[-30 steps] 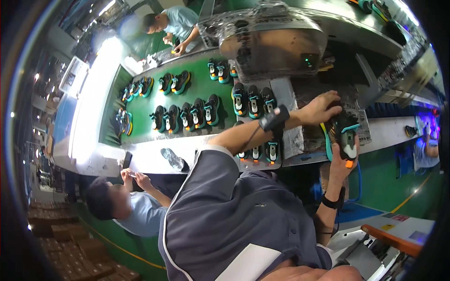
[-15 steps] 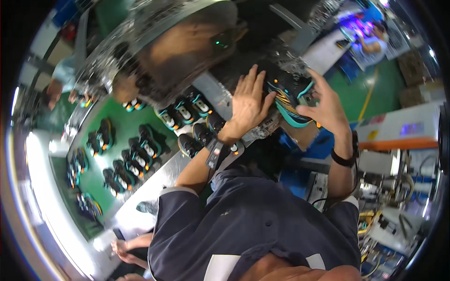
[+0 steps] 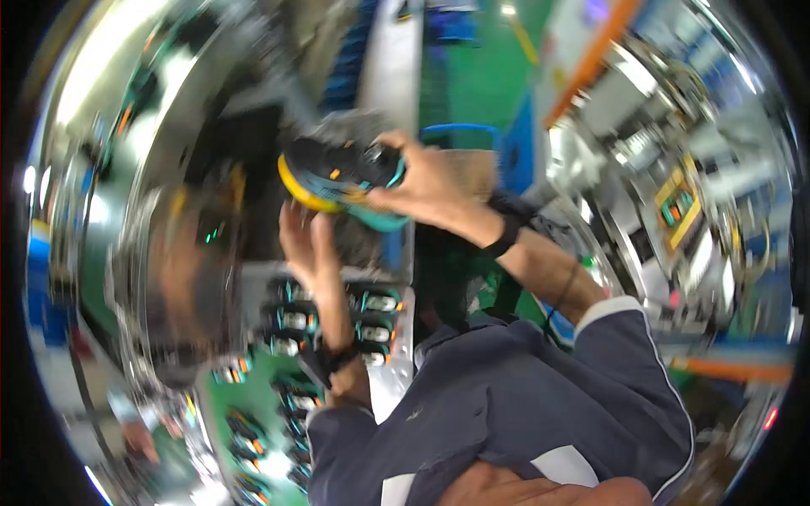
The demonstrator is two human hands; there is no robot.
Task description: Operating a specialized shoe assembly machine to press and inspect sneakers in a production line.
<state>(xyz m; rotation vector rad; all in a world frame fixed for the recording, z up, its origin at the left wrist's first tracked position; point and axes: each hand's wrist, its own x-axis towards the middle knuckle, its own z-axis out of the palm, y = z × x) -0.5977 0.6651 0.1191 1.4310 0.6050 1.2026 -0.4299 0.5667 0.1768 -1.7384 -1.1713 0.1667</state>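
Note:
A black shoe (image 3: 325,173) with a teal sole, yellow at the toe, is raised in front of me, its toe pointing left. My right hand (image 3: 422,185) grips it at the heel end, thumb on the near side and fingers over the far side. Just below the toe is my left hand (image 3: 310,249), fingers apart and pointing up toward the sole. Blur hides whether its fingertips touch the shoe.
More shoes (image 3: 375,331) stand in rows by my left forearm, and others (image 3: 245,438) on a green surface at lower left. A machine with a see-through cover (image 3: 181,278) is at left. A cardboard piece (image 3: 472,173) lies beyond my right wrist.
The view has turned, so the surroundings are shifted. The shoe's toe now points left, with my right hand round its heel. My left hand has moved from beside the shoe to under its toe.

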